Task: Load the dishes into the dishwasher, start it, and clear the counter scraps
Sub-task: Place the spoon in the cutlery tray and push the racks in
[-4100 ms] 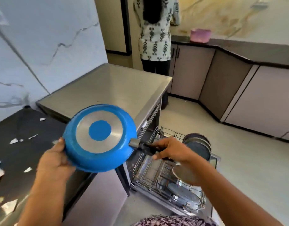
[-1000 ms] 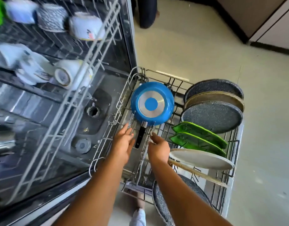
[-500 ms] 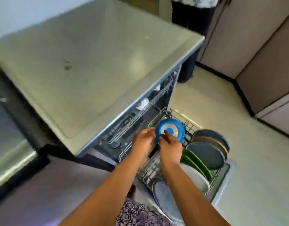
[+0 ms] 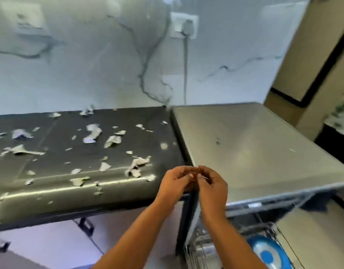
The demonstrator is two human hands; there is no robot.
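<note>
Your dark counter (image 4: 60,133) fills the left half of the frame. Torn pale scraps (image 4: 137,166) are scattered over its whole surface, from the back wall to the rounded front edge, and the largest cluster lies near its right front corner. At upper centre, a white wall socket (image 4: 183,25) carries a plug, and a grey cord (image 4: 185,74) drops straight down behind the counter. Your left hand (image 4: 175,184) is raised at centre frame, above the seam where the counter meets the dishwasher (image 4: 254,152). Its fingers are curled inward. Your right hand (image 4: 213,188) is just beside it with its fingers curled the same way, and the fingertips of both hands touch. Motion blur prevents you from telling whether anything small is pinched between them. The steel top of the dishwasher occupies the right half of the frame. Below it, at lower right, the wire rack (image 4: 202,247) is pulled out. The blue pan (image 4: 268,253) sits in this rack with its base facing up.
</note>
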